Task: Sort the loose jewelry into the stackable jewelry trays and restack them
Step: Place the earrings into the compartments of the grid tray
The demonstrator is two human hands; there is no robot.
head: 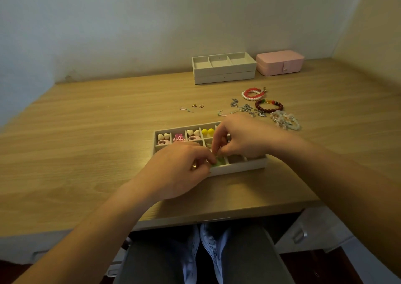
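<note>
Sorting stood about halfway. The white divided jewelry tray (238, 167) sat near the front edge of the pale wooden desk (86, 142), its back row already filled with cream heart pieces (163, 135), a pink flower piece (179, 137) and yellow ball earrings (207, 131). My left hand (180, 172) pinched a small green piece (218, 162) over a front compartment. My right hand (240, 139) curled its fingertips in beside it, and I couldn't tell whether they held anything. Beaded bracelets (269, 106), silver chains (245, 108) and small gold earrings (197, 105) lay loose beyond the tray. Two stacked white trays (223, 73) waited by the wall, and there was open desk to my left.
</note>
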